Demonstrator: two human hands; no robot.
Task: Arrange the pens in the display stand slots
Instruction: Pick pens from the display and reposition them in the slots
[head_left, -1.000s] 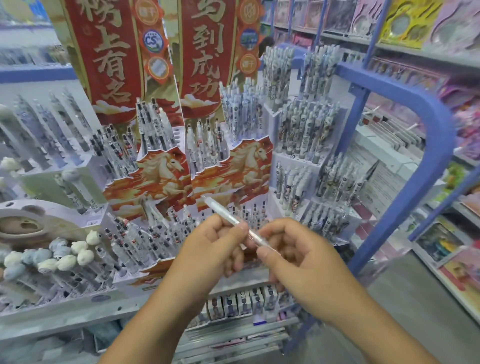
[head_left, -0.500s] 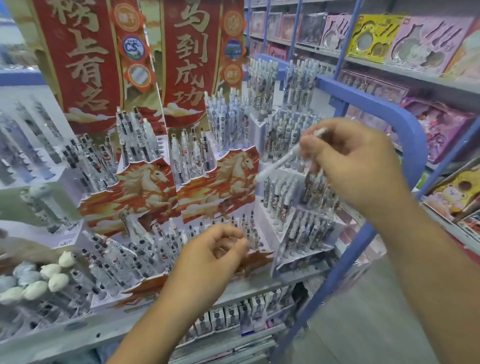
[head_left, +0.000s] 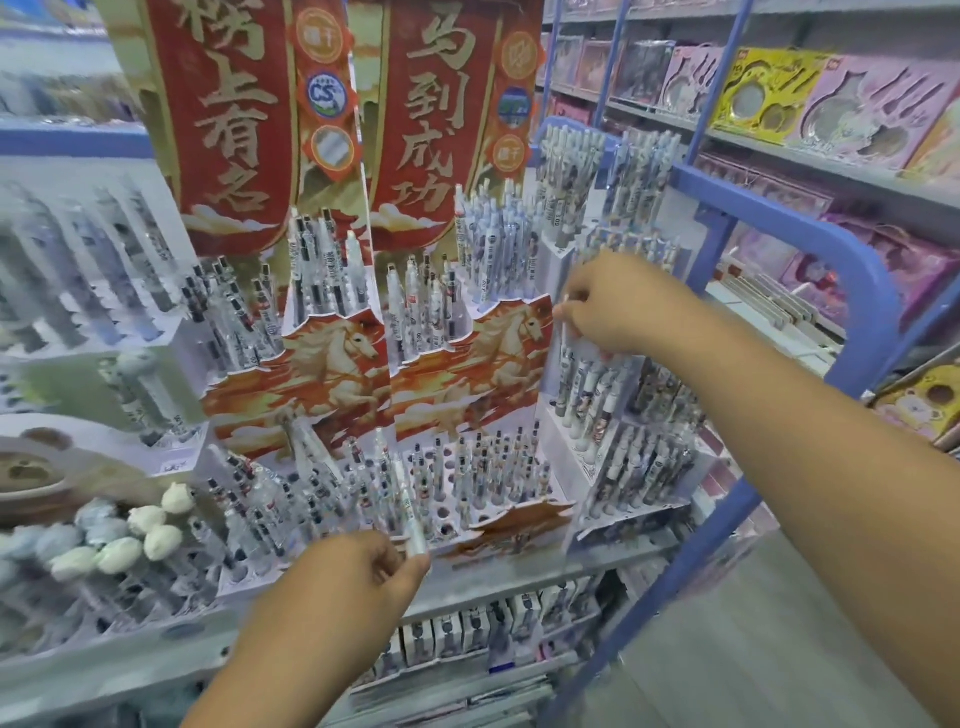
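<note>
Right-hand fingers (head_left: 571, 312) pinch slim white pen (head_left: 563, 332) over stand (head_left: 558, 421); left hand (head_left: 363, 571) pinches clear pen (head_left: 408, 504).

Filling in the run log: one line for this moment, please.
right hand: lowering pen into white stand | left hand: holding clear pen | slots partly filled

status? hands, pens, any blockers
Right hand pinching a pen over the white tiered stand. Left hand holding a clear pen near the front tray. No blockers seen.

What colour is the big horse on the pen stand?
The horse is cream-white on a red and gold background, seen in the head view.
</note>
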